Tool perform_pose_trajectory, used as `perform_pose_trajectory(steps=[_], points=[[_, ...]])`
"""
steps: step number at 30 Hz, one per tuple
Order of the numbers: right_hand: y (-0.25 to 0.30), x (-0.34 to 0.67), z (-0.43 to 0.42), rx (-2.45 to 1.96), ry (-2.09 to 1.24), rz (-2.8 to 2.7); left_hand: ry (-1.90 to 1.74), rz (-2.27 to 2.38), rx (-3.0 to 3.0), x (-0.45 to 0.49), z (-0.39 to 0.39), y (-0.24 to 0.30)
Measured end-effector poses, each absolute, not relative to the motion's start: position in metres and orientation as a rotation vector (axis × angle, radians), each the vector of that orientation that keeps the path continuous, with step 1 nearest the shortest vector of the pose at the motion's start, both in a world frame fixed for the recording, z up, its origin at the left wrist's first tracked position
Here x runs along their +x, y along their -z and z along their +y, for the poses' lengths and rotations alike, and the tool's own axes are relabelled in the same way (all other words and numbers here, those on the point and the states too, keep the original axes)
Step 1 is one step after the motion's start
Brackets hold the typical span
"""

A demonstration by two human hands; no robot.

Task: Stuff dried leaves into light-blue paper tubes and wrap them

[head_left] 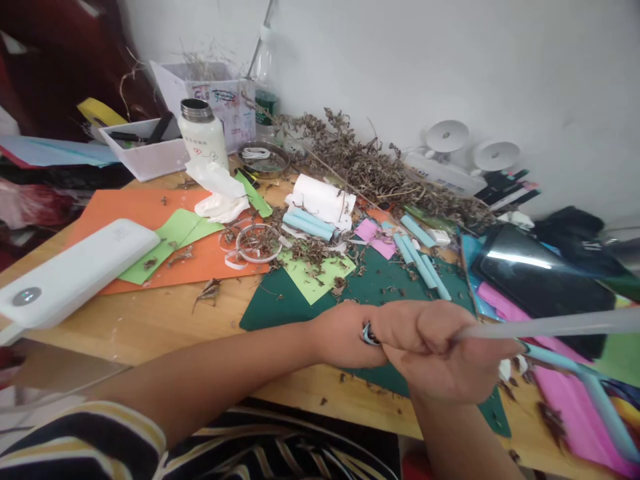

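My two hands meet above the dark green sheet (280,303) near the table's front edge. My right hand (440,353) is a closed fist around a long translucent stick (560,325) that runs off to the right edge. My left hand (343,333) is closed and pressed against the right one. A small blue and white piece (369,333) shows between them; I cannot make out what it is. A light blue tool (600,393) juts out below the stick on the right. It is partly hidden by my right hand.
Dried twigs and leaves (370,167) are heaped at the back by the wall. Coloured paper, light blue rolled tubes (420,260), a tape ring (259,241), tissue and a white bottle (203,137) litter the table. A white device (75,270) lies left, a black tablet (540,277) right.
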State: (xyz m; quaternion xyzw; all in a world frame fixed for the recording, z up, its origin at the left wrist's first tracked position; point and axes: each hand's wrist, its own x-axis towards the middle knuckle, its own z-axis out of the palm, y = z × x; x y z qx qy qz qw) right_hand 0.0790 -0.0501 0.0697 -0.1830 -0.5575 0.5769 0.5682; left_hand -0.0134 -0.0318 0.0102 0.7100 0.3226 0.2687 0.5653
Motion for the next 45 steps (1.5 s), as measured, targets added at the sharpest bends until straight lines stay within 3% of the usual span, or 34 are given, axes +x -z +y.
perform_pose_trajectory(steps=[31,40,45], points=[[-0.072,0.082,-0.05,-0.545,-1.355,-1.342,-0.602,0.727,1.811,-0.013,-0.031,-0.008],[-0.097,0.1,-0.057,-0.411,-1.243,-1.357,-0.607,0.798,1.863,-0.014,-0.032,-0.006],[-0.078,0.078,-0.052,-0.471,-1.334,-1.373,-0.551,0.741,1.853,-0.015,-0.03,-0.01]])
